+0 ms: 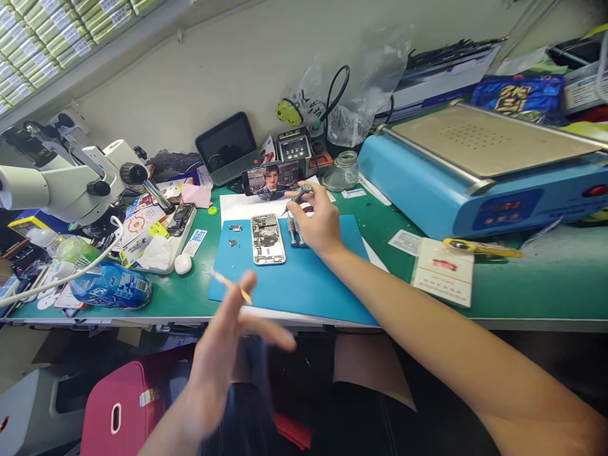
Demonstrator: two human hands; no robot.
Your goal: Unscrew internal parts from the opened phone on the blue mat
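My right hand (319, 218) grips a small precision screwdriver (299, 194) above the right part of the blue mat (323, 285). Two more screwdrivers (293, 233) lie just beneath that hand. To their left rests an opened phone (268, 239), its inner parts showing. Small phone parts (235, 228) sit left of it on the mat. My left hand (228, 354), blurred by motion, is in front of the table edge with its fingers spread and nothing in them. Past its fingertips a thin wooden-coloured stick (232, 286) lies on the mat.
A phone playing a video (273, 180) leans behind the mat. The microscope (76, 190) and a blue bottle (111, 285) stand left. At right are a blue heating plate machine (418, 190), a flat white box (444, 272) and a yellow cutter (484, 247). A glass jar (344, 172) stands behind.
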